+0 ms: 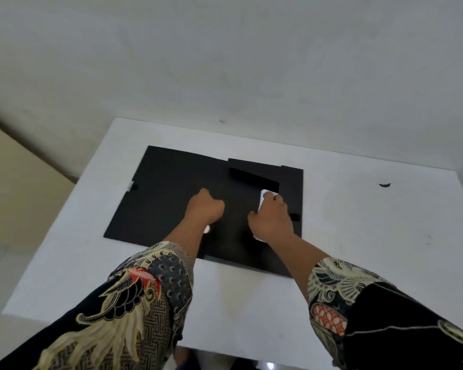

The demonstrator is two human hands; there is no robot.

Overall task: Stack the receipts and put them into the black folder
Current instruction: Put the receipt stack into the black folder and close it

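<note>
The black folder (166,193) lies open and flat on the white table (358,222). My right hand (271,218) rests on the folder's right half and holds a white stack of receipts (262,200), mostly hidden under the fingers. One white corner peeks out below that wrist. My left hand (205,208) is closed on the folder's inner flap near the middle fold. A small white bit shows beneath my left wrist. Both arms wear patterned batik sleeves.
A small dark scrap (384,185) lies on the table at the far right. The table stands against a grey-white wall (225,62). A beige surface (16,188) and floor lie to the left.
</note>
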